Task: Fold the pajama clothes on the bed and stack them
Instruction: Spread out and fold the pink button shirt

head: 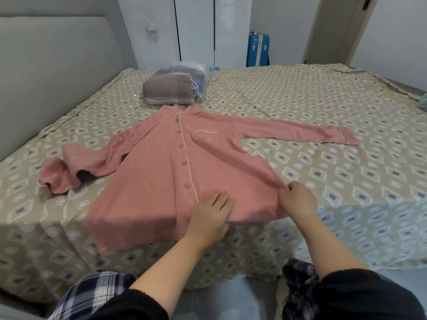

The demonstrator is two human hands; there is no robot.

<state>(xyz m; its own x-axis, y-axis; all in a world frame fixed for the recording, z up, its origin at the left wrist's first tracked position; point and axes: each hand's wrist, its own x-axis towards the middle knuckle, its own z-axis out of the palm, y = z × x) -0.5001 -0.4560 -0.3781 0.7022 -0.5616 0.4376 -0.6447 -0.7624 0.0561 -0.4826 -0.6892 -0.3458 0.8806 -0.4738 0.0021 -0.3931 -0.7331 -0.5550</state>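
On the bed w/ the beige diamond-patterned sheet [323, 100], near its front edge, the salmon-pink long-sleeved button-front pajama top [161, 172] is spread face up and buttoned, collar toward the far side. The left hand [211, 215] is laid flat on the hem just beside the white-piped placket, fingers straight, no grip taken. The right hand [298, 202] is closed in a narrow pinch grip on the top's side edge near the hem corner, and the cloth is drawn taut toward it.

Step in hand, prob.: the body is being smoothed before the 1st fold. To do it well, the hem should be pinned by the flat palm while the pinched edge is pulled outward & level, so wrinkles are drawn out w/o the placket being dragged off-line. The crumpled sleeve on the left should be straightened before any fold; the other sleeve is already laid out straight.

Hidden/unclear:
- The hem under both hands is covered.
- The bunched cuff can't be read.
- What is in the clear plastic bag of folded grey & blue cloth [173, 86] can't be identified, nor whether the collar is touched by it.
- No pajama bottoms are made out.
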